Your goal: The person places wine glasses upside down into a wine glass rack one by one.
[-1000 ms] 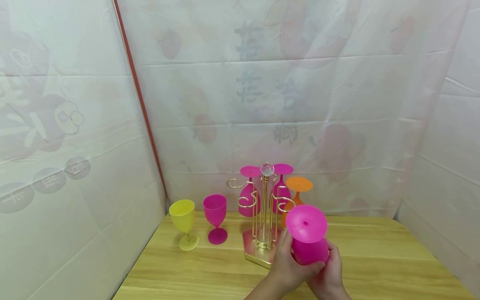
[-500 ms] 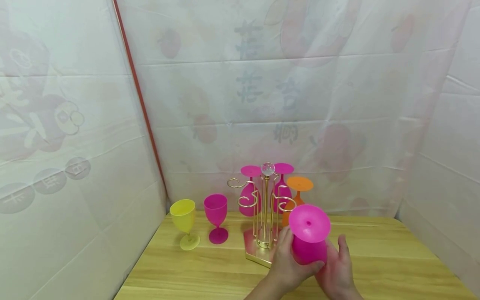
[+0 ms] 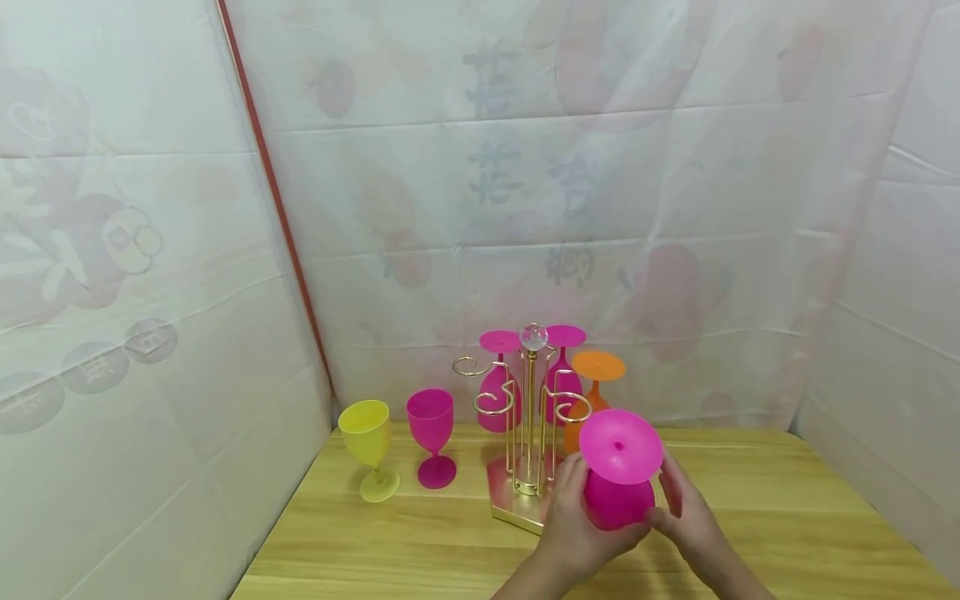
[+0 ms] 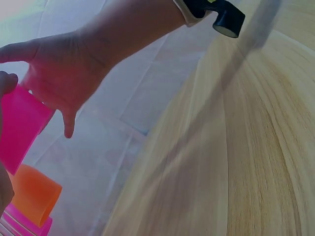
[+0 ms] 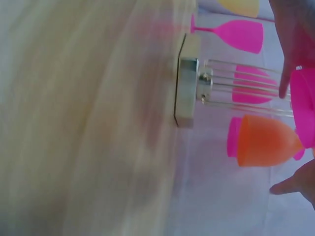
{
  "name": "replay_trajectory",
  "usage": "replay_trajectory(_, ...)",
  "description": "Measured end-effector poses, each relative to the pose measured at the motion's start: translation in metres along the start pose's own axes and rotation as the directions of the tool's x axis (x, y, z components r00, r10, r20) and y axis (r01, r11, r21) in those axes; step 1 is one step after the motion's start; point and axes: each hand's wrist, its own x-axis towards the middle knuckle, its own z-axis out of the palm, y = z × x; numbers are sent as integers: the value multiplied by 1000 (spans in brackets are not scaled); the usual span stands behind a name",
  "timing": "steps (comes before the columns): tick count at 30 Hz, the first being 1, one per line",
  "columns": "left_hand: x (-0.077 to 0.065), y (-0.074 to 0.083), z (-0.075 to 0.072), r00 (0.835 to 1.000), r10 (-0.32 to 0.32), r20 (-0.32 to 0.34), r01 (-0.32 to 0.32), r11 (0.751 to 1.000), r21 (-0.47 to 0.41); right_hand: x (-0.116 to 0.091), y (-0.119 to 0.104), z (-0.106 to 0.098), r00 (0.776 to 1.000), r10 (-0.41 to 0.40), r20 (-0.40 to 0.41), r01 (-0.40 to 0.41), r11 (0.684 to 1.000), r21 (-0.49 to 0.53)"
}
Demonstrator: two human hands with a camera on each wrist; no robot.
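Observation:
In the head view a pink plastic goblet [image 3: 621,446] is upside down, its foot on top. My left hand [image 3: 573,521] grips its bowl from the left, fingers and thumb curled around it. On the other side is my right hand [image 3: 690,521], its thumb tip beside the bowl and fingers by the foot. The left wrist view shows that right hand [image 4: 69,69] with fingers spread. Just behind stands a gold rack [image 3: 517,512] with curled wire hooks and a crystal ball on top. Pink goblets [image 3: 497,396] and an orange goblet [image 3: 598,367] hang inverted from it.
Left of the rack, a yellow goblet [image 3: 366,433] and a magenta goblet [image 3: 431,421] stand upright on the wooden table [image 3: 375,550]. Printed white cloth [image 3: 450,208] walls the table at the back and both sides. A red strip [image 3: 262,150] runs down the left corner.
My right hand has come off the goblet's bowl, moved right and turned, with its fingers now beside the foot. The left hand keeps its grip; the goblet has shifted slightly right.

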Motion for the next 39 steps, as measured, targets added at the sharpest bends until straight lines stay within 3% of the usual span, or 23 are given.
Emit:
replay_trajectory(3,0,-1,0,999,33,-9,-33,999,29,1,-10,1,995,93,-42,-99,980,-171)
replay_trajectory(6,0,-2,0,999,47,-18,-46,998,52,3,-17,4,989,134,-68,-147,959,-241)
replay_trajectory(12,0,-4,1,997,74,-23,-71,990,119,4,-25,11,983,155,-93,-175,948,-265)
replay_trajectory(18,-1,-6,2,995,96,-25,-92,987,133,4,-25,15,978,163,-133,-198,927,-318)
replay_trajectory(24,-1,-7,2,993,111,-24,-107,984,142,4,-22,15,976,165,-145,-203,929,-310)
replay_trajectory(32,0,-4,3,997,82,-13,-80,991,104,3,-24,16,976,159,-149,-192,949,-249)
replay_trajectory(36,0,-1,2,999,27,27,-29,997,76,3,-23,15,974,185,-133,-205,966,-158)
replay_trajectory(39,-1,0,-1,995,-50,82,46,998,50,2,-21,13,970,214,-113,-221,974,-56)
